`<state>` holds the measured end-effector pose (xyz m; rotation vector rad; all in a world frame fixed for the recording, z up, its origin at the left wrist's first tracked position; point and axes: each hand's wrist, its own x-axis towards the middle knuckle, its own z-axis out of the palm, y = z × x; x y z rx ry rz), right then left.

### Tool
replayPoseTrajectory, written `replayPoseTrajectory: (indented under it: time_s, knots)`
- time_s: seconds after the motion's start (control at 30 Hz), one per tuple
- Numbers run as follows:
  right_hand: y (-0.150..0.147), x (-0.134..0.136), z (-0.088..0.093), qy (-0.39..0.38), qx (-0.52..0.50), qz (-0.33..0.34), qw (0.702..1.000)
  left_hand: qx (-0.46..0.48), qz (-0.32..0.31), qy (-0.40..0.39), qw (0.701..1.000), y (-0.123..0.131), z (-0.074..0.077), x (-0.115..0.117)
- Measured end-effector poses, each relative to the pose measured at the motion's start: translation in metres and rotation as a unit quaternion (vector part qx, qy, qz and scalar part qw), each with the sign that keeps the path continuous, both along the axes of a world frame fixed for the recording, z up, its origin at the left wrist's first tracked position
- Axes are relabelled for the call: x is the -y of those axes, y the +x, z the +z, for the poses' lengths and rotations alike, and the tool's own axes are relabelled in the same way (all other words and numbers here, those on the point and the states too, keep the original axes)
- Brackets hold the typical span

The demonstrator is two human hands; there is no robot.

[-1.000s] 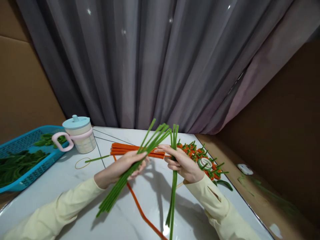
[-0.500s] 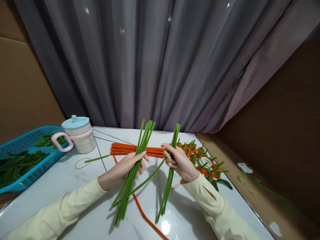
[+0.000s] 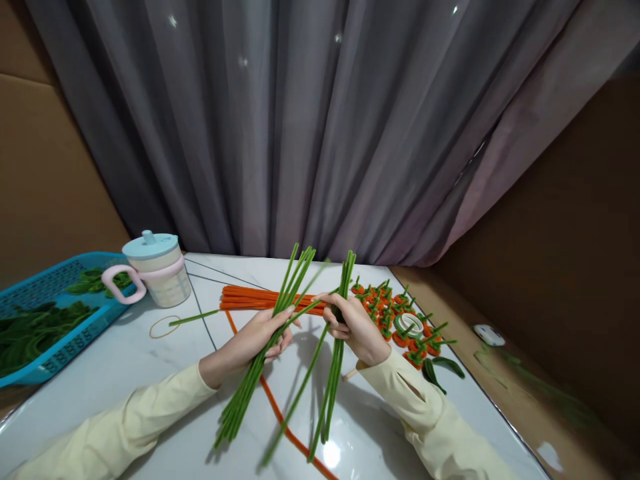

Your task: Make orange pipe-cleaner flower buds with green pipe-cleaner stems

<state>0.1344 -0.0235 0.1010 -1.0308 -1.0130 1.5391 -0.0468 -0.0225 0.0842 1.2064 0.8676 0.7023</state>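
Observation:
My left hand (image 3: 267, 335) is closed round a bundle of green pipe cleaners (image 3: 243, 393) that slants up to the right. A smaller bunch of green pipe cleaners (image 3: 332, 393) stands nearly upright in the closed fingers of my right hand (image 3: 354, 325). One green stem (image 3: 300, 385) hangs slanting between the two bundles, its lower end blurred, its top near my right fingers. Behind both hands lies a stack of orange pipe cleaners (image 3: 245, 297). A single bent orange pipe cleaner (image 3: 274, 404) runs across the table below my left hand.
At left stand a lidded cup (image 3: 167, 283) with a pink handle and a blue basket (image 3: 75, 346) of green leaf shapes. A rubber band (image 3: 159, 335) lies near the cup. Small orange-and-green pieces (image 3: 400, 337) and a white tape roll (image 3: 411, 325) sit at right on the white table (image 3: 165, 400).
The left bundle has tilted further over, its lower end swinging left. A single green stem has shifted from lying across the left bundle to hanging between the hands.

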Motion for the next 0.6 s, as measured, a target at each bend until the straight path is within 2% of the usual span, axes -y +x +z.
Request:
replayPoseTrajectory:
  time_s: [0.2,0.33,0.47,0.6]
  knots:
    - [-0.0003,-0.0007,0.0005,0.018,-0.017,-0.016,1.000,-0.008,0.030,0.023,0.999,0.0002,-0.0022,-0.0015]
    - [-0.0038,0.0004,0.0029,0.010,0.006,0.000,1.000,-0.021,-0.004,0.045,0.999,0.0005,-0.0032,0.0027]
    - [-0.0058,0.0009,0.0032,0.016,0.034,-0.019,0.999,-0.025,-0.037,0.032,0.998,0.0011,-0.0050,0.0062]
    - [-0.0055,0.0010,0.0030,0.019,0.018,-0.029,0.999,-0.008,-0.050,0.025,0.998,0.0015,-0.0063,0.0064]
